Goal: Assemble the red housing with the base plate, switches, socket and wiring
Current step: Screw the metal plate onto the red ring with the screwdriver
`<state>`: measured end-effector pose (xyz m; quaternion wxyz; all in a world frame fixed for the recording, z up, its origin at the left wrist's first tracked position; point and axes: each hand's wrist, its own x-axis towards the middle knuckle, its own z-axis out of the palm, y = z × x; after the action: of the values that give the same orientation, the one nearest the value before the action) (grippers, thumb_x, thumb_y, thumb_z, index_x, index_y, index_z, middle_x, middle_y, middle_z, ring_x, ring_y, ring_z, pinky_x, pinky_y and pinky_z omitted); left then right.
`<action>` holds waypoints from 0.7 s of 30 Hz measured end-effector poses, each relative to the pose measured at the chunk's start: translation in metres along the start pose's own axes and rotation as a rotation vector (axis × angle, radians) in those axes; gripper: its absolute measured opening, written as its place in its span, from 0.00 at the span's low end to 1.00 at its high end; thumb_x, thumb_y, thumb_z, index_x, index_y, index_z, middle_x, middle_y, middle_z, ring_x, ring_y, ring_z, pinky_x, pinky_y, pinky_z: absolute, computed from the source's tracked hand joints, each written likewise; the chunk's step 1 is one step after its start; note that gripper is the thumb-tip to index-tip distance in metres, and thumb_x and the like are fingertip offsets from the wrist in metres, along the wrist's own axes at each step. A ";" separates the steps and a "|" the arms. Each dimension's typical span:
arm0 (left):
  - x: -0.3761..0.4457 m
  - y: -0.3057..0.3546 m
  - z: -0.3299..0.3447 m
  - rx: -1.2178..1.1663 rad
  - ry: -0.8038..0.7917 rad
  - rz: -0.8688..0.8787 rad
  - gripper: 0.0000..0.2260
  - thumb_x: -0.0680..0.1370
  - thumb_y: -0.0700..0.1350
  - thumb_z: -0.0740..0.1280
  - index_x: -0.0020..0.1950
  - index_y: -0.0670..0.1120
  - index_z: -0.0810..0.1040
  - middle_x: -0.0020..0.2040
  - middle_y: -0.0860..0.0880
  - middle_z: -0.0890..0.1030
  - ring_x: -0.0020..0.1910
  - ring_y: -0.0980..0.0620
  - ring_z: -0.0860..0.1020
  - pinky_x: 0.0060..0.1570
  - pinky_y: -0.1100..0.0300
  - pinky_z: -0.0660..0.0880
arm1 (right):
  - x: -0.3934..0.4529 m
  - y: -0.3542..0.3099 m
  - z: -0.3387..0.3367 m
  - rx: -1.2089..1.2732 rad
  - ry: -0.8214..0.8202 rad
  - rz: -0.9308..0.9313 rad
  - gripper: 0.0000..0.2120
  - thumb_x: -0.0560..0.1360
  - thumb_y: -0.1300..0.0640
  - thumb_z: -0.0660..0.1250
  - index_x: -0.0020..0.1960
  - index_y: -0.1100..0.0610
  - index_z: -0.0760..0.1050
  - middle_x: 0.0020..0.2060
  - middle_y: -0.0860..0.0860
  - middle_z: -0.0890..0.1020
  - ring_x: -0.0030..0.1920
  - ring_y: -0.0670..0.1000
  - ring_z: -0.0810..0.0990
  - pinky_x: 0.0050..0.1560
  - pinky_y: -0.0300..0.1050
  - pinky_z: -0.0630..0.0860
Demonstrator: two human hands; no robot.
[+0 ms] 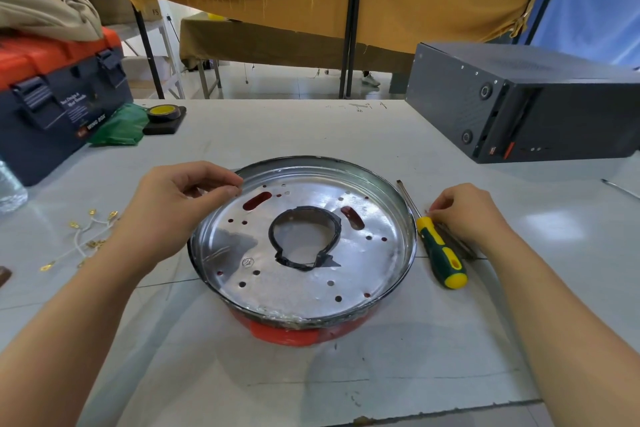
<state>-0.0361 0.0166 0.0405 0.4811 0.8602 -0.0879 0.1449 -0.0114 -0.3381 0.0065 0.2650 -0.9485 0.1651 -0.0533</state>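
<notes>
The red housing (287,334) lies upside down in the middle of the white table. The shiny round base plate (294,288) sits on top of it, with several holes and a black-edged centre opening (304,239). My left hand (173,211) is at the plate's far left rim, with thumb and forefinger pinching the edge. My right hand (464,211) rests on the table right of the plate. Its curled fingertips pinch at something small beside the top of the green-yellow screwdriver (441,253); what it is I cannot make out. White wires with brass terminals (83,239) lie loose at the left.
A blue and orange toolbox (52,100) stands at the back left, with a green bag (121,128) and a tape roll (162,113) beside it. A dark grey computer case (519,104) fills the back right. A dark tool (460,246) lies under my right wrist.
</notes>
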 end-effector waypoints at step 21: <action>0.001 0.014 -0.015 0.138 -0.258 0.150 0.05 0.71 0.46 0.72 0.40 0.58 0.83 0.38 0.58 0.84 0.40 0.58 0.78 0.42 0.71 0.73 | -0.025 -0.065 -0.024 0.765 -0.131 -0.319 0.11 0.78 0.67 0.57 0.47 0.57 0.76 0.38 0.54 0.83 0.31 0.41 0.76 0.31 0.33 0.74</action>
<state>-0.0417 0.0219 0.0596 0.3933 0.8937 -0.2027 0.0746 -0.0210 -0.2890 0.0607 0.5966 -0.7968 -0.0326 -0.0905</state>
